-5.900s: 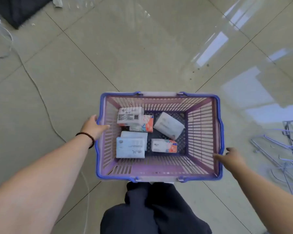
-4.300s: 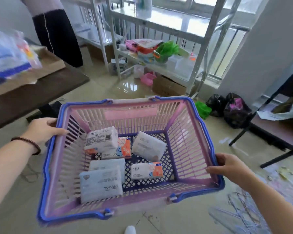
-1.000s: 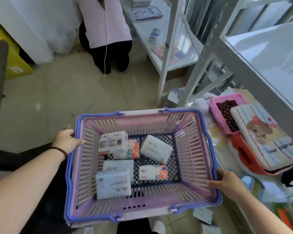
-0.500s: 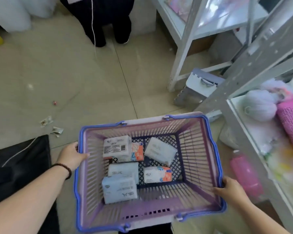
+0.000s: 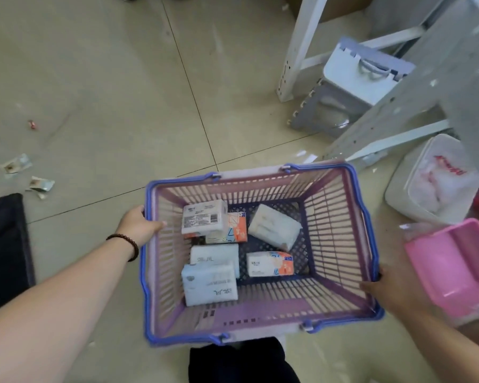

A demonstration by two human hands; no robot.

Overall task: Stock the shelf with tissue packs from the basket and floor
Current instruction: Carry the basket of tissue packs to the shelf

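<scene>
Left fingers curled over the left rim of the purple shopping basket, thumb outside, clamped on the blue edge near its far-left corner. Left hand palm down, wrist circled by a dark bead bracelet, bare forearm reaching in straight from the lower left.

Right fingers hooked over the right rim near the near-right corner, closed on the blue edge; fingertips partly hidden behind the rim. Right hand knuckles up, forearm stretching back toward the lower right.

Inside the basket, six tissue packs on the blue mesh floor:
- barcode pack at the far-left corner, lying on top of an orange-and-white pack;
- plain white pack toward the far-right side, tilted;
- second orange-and-white pack by the near-right side, flat;
- pale blue pack at the near-left corner, overlapping another white pack just behind it.

Basket held level above the tiled floor, dark trouser leg just below its near edge. Right of the basket: pink plastic tray, lidded white tub, white shelf-frame legs, grey folding stool. Scraps of wrapper on the floor at the left.
</scene>
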